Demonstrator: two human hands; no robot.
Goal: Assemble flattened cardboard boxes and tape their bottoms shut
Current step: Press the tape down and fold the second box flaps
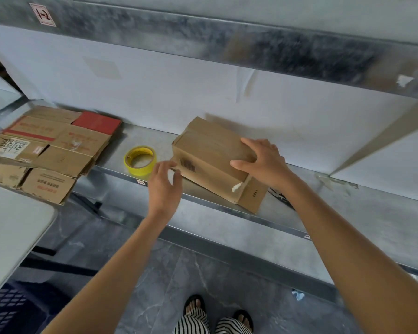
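A small brown cardboard box (210, 153) stands assembled on the metal shelf (348, 208), turned at an angle, with one flap sticking out over the shelf's front edge. My right hand (261, 160) lies on top of the box, fingers spread and thumb against its near side. My left hand (164, 182) is at the box's left corner with fingers curled, thumb and fingers close together at the box edge. A yellow roll of tape (140, 160) lies flat on the shelf just left of the box. A stack of flattened cardboard boxes (46, 150) lies at the left.
A second metal shelf (227, 42) runs overhead, with a white wall behind. A white table corner (12, 227) is at the lower left above a dark plastic crate (3, 309). A dark tool (281, 196) lies on the shelf behind my right forearm. Grey tiled floor lies below.
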